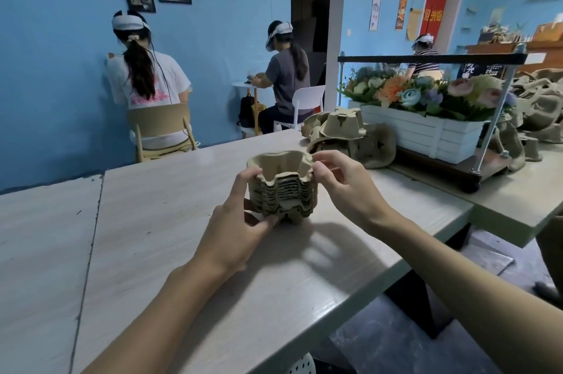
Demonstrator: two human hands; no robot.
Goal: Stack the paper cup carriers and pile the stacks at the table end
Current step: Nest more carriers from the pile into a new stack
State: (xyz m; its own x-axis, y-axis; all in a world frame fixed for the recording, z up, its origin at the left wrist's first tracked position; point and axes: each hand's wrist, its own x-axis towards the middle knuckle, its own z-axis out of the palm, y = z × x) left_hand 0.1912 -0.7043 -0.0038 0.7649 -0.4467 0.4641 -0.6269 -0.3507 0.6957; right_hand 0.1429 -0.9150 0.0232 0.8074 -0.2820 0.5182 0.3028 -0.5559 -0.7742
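Cup carriers (pixel 281 188) are sitting nested in one stack on the table (pixel 152 221) before you; your left hand (pixel 240 221) is gripping its side, your right hand (pixel 341 181) pinching its top rim. Loose carriers (pixel 341 127) are lying heaped beyond, by the flower box (pixel 426 133), so most stacking is apparently remaining.

**Head view, single: wide-angle camera worn on the head, faced forward and down.**

The scene is taken from above the near side of the table (pixel 152 236), at the wearer's eye height. Both forearms are seen entering from the bottom edge. The left hand (pixel 234 227), the right hand (pixel 344 188) and the stack of carriers (pixel 281 191) held between them are framed close, just above centre. The blue wall (pixel 61 84) is caught well behind, across the upper frame. Straight edges are bowed toward the borders.
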